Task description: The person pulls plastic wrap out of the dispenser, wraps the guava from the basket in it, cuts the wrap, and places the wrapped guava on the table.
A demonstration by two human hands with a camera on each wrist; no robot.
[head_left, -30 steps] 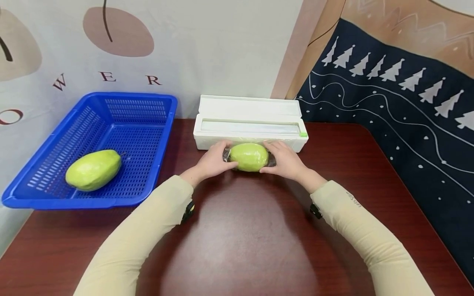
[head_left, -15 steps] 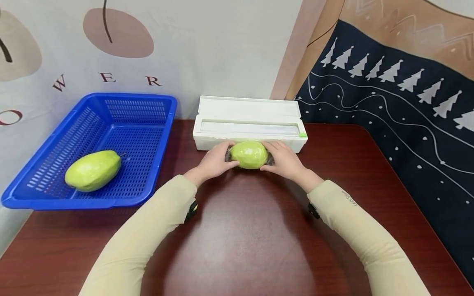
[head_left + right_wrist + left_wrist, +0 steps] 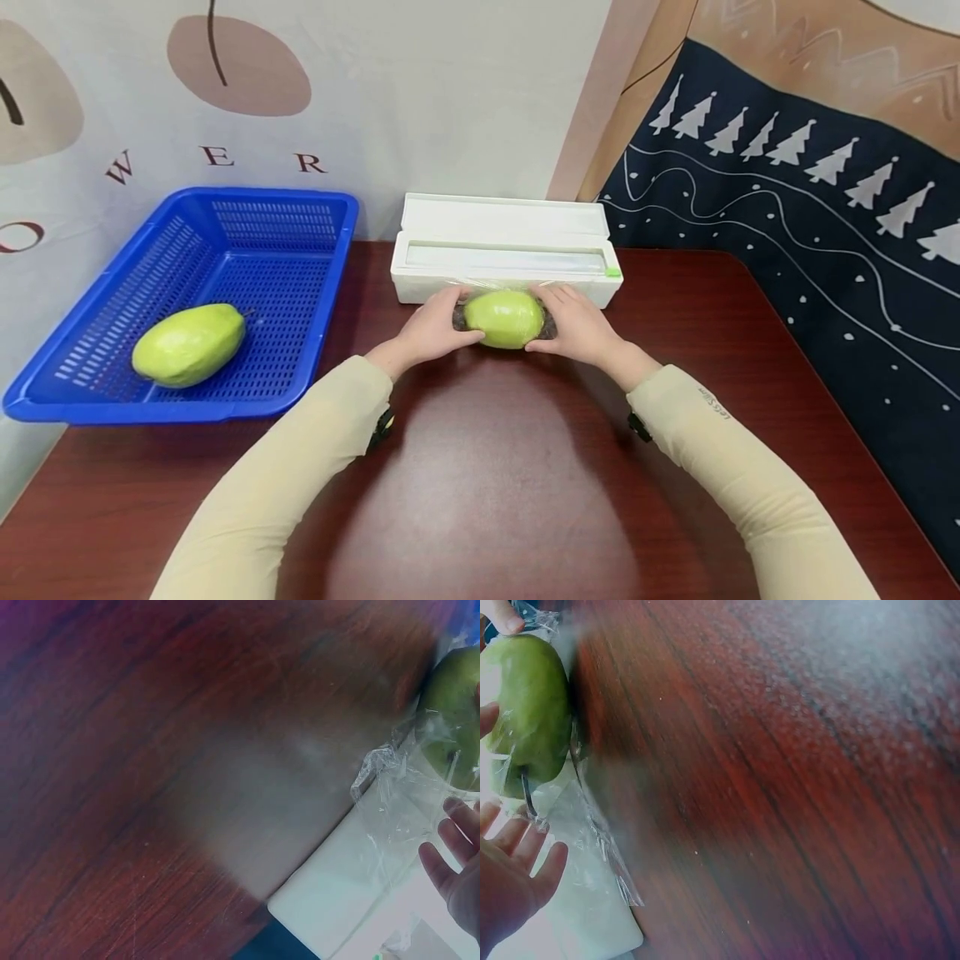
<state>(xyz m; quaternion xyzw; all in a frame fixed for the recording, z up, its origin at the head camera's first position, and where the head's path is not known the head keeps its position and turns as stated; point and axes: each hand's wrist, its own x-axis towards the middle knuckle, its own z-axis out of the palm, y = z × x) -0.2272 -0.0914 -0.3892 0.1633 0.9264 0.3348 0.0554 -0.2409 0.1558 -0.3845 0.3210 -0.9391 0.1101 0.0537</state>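
A green papaya (image 3: pixel 504 319), with clear plastic wrap about it, is held lengthwise between both hands in front of a white plastic-wrap dispenser (image 3: pixel 506 261). My left hand (image 3: pixel 435 323) grips its left end and my right hand (image 3: pixel 573 325) its right end. In the head view the thumbs lie on the near side and the fingers go to the far side, partly hidden. Loose plastic wrap (image 3: pixel 592 825) spreads beyond the stem end in the left wrist view. Crumpled film (image 3: pixel 379 761) also hangs at the other end in the right wrist view.
A blue plastic basket (image 3: pixel 281 242) stands at the left, with a second green papaya (image 3: pixel 189 345) lying in it. The dispenser's lid (image 3: pixel 506 217) is raised at the back. A dark red wooden table (image 3: pixel 487 483) extends toward the person.
Both hands and the papaya shifted slightly away from the person, then came back a little toward the person. More film shows between papaya and dispenser than half a second ago.
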